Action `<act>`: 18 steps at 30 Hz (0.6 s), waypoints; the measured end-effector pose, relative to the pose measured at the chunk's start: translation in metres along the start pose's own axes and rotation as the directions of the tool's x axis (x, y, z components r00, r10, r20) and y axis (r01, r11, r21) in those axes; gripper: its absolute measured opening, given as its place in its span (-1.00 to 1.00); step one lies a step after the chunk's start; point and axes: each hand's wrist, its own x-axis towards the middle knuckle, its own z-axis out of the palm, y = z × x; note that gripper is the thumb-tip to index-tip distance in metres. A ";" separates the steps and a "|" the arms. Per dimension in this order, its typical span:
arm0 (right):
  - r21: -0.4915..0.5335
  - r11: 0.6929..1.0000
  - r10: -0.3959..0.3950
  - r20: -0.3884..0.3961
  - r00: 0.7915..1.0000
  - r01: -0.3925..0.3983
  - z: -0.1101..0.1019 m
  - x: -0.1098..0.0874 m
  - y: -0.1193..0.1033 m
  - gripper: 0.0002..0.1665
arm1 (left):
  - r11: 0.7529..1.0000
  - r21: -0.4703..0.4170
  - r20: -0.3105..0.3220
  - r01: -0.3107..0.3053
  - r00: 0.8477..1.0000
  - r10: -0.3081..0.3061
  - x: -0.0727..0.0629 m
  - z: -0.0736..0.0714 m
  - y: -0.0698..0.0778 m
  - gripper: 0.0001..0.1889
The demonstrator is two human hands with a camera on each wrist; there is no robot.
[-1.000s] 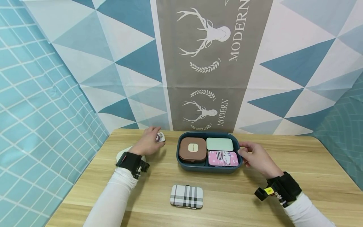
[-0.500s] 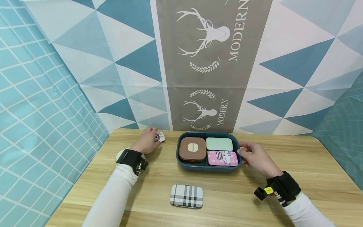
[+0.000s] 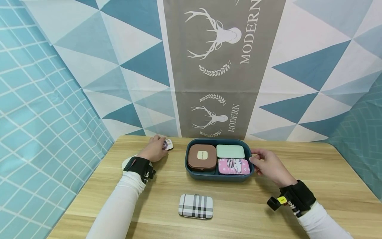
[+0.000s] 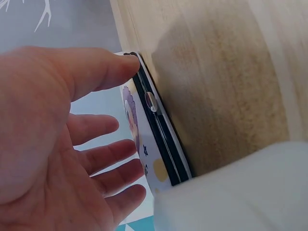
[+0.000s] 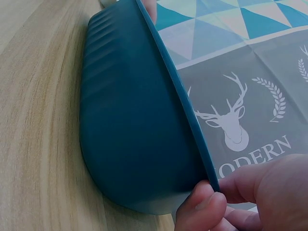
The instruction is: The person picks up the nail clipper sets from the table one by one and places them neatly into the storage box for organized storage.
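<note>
My left hand (image 3: 154,150) is at a small white case (image 3: 168,144) with a cartoon print, at the table's back left. In the left wrist view the case (image 4: 139,115) shows a dark edge and metal clasp; the thumb touches its corner and the fingertips lie over its printed lid. My right hand (image 3: 268,166) pinches the right rim of a dark blue storage box (image 3: 221,177). Inside the box sit a brown square case (image 3: 203,162) on the left, a pale green case (image 3: 230,151) at the back right and a pink cat-print case (image 3: 234,166) before it.
A plaid case (image 3: 196,206) lies on the wooden table (image 3: 238,212) in front of the box. Under the left wrist a white rounded thing (image 3: 125,163) is mostly hidden. A patterned cloth (image 3: 143,99) hangs along the table's back edge.
My left hand has moved slightly back and its thumb and fingers have drawn in at the white case. The right hand and the box stay in place.
</note>
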 end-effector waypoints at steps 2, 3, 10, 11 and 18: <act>-0.001 1.000 0.000 -0.001 1.000 0.000 0.000 0.000 0.000 -0.42 | 1.000 0.011 -0.001 -0.002 1.000 0.002 0.001 0.001 -0.001 -0.27; 0.000 1.000 0.001 -0.001 1.000 -0.001 0.000 0.000 0.000 -0.42 | 1.000 0.013 -0.001 -0.002 1.000 0.002 0.002 0.002 -0.002 -0.27; -0.004 1.000 0.005 -0.004 1.000 -0.005 0.001 0.000 0.000 -0.42 | 0.999 0.032 0.012 -0.005 1.000 0.004 0.004 0.006 -0.006 -0.29; -0.003 1.000 0.006 -0.004 1.000 -0.006 0.001 -0.001 0.000 -0.41 | 0.999 0.034 0.012 -0.007 1.000 0.006 0.004 0.006 -0.007 -0.30; -0.002 1.000 0.010 -0.003 1.000 -0.010 0.001 -0.001 -0.001 -0.41 | 0.998 0.055 0.005 -0.009 1.000 0.009 0.005 0.006 -0.008 -0.32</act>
